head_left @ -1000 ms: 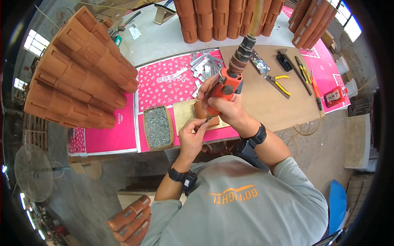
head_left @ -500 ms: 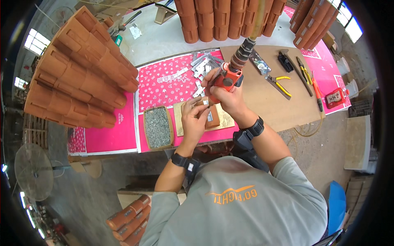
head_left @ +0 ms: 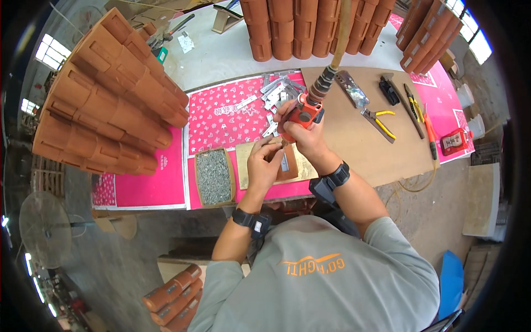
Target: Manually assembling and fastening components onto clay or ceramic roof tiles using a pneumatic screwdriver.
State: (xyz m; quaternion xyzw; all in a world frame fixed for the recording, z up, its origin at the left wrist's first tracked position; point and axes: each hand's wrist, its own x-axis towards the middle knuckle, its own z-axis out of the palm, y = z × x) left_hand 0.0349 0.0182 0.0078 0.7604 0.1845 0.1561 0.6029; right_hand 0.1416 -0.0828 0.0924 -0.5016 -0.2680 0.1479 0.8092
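My right hand point(head_left: 307, 136) is wrapped around a red air screwdriver point(head_left: 303, 114), its hose running up and away from its back end. The driver's tip points down at a reddish-brown block point(head_left: 287, 170) with a metal plate point(head_left: 285, 162) on its top. My left hand point(head_left: 264, 164) rests at the block's left side, thumb and forefinger pinched together close to the driver's tip. Whatever is between those fingers is too small to make out. Under the block lies a pale wooden board point(head_left: 305, 171). Left of it stands a box of small screws point(head_left: 214, 176).
Loose metal hinge-like pieces point(head_left: 275, 91) lie beyond my hands. To the right are a phone point(head_left: 352, 89), yellow-handled pliers point(head_left: 381, 119), a hammer point(head_left: 406, 105) and a red packet point(head_left: 454, 142). Stacked brown blocks point(head_left: 110, 105) rise at left, with more point(head_left: 315, 27) at the back.
The driver has come down a little toward the block, and its tip is now between my left fingertips and the plate. My left hand keeps its pinch; the whole view has shifted slightly.
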